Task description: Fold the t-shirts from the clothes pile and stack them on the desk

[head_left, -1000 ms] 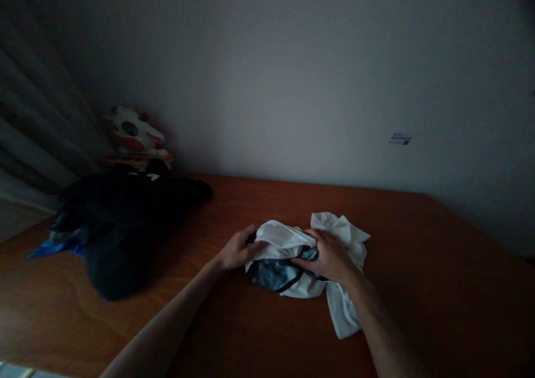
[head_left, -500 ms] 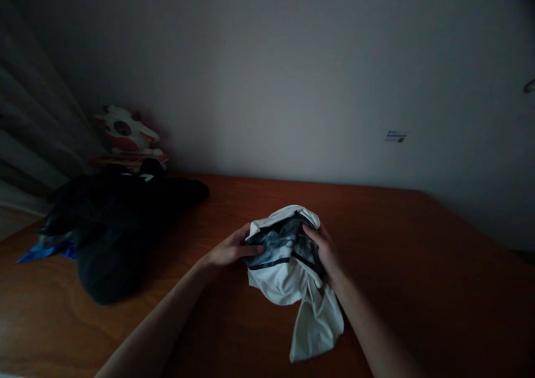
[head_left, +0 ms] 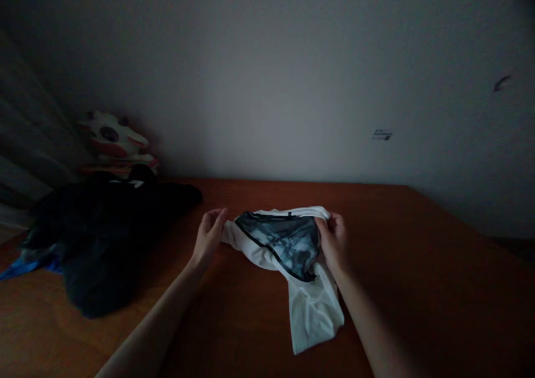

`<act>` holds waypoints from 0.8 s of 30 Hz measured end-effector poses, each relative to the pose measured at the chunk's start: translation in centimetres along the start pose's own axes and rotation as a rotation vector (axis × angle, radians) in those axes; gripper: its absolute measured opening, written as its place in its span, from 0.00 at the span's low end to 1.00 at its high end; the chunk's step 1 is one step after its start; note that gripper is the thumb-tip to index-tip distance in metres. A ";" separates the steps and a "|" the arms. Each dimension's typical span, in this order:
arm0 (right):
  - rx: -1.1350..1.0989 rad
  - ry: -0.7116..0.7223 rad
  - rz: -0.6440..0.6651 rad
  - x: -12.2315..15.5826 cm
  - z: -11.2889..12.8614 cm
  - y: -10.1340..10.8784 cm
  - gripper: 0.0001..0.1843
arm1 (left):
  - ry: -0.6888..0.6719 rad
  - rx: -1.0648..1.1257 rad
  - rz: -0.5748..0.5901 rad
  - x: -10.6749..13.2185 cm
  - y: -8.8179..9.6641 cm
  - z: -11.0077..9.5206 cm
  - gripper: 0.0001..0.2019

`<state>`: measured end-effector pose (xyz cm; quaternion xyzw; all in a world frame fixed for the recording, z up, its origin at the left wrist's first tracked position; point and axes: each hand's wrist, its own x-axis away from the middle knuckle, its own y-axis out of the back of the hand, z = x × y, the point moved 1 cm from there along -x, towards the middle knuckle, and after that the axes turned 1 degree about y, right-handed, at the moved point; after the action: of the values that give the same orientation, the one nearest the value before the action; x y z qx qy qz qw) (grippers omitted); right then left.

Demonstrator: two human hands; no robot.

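A white shirt (head_left: 259, 252) with a black-edged, smoky grey printed panel is stretched between my two hands, bunched along its lower side. My left hand (head_left: 208, 237) pinches the shirt's left end between thumb and fingers. On the other side, my right hand (head_left: 334, 241) grips the upper right edge, its thumb over the grey panel and its fingers mostly hidden behind the cloth. A white flap, looking like a sleeve, hangs down toward me below the right hand.
A brown wooden table (head_left: 401, 266) spreads under the hands, against a pale wall (head_left: 276, 77). At left lies a heap of black clothing (head_left: 108, 233) with a blue piece of cloth (head_left: 29, 263) beside it. Behind stands a cow-shaped toy (head_left: 115, 138); a curtain (head_left: 29, 132) hangs at far left.
My left hand has moved left and slightly up, drawing the shirt out wider. More of the grey panel shows flat. My right hand has shifted slightly right and up along the edge.
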<state>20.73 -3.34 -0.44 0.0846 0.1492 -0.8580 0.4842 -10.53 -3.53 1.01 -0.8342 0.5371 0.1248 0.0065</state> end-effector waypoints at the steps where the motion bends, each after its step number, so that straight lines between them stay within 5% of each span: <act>1: 0.040 -0.040 -0.013 -0.3 -0.5 0.3 0.25 | -0.054 -0.105 0.059 0.2 0.0 0.1 0.26; 6: 0.185 -0.175 -0.005 -1.2 -2.2 1.8 0.23 | -0.488 -0.522 0.620 2.3 -0.8 -0.5 0.21; 9: 0.168 -0.192 0.044 -1.2 -2.0 1.8 0.23 | -0.619 -0.669 0.671 3.0 -1.4 -0.3 0.27; 14: -0.116 -0.354 0.278 -1.0 -1.0 1.2 0.26 | -0.632 -0.747 0.514 1.8 -0.9 1.0 0.11; 20: -0.332 -0.128 -0.015 -3.1 -0.8 2.3 0.23 | -0.411 -0.334 -0.073 -0.6 1.4 0.2 0.15; 24: -0.158 -0.169 -0.068 -3.6 -1.9 2.7 0.28 | -0.268 -0.112 -0.198 -1.1 2.0 0.2 0.20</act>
<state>24.89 -1.13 -1.66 -0.0316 0.1777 -0.8636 0.4708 -12.81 -3.40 1.34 -0.8580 0.4389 0.2633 0.0437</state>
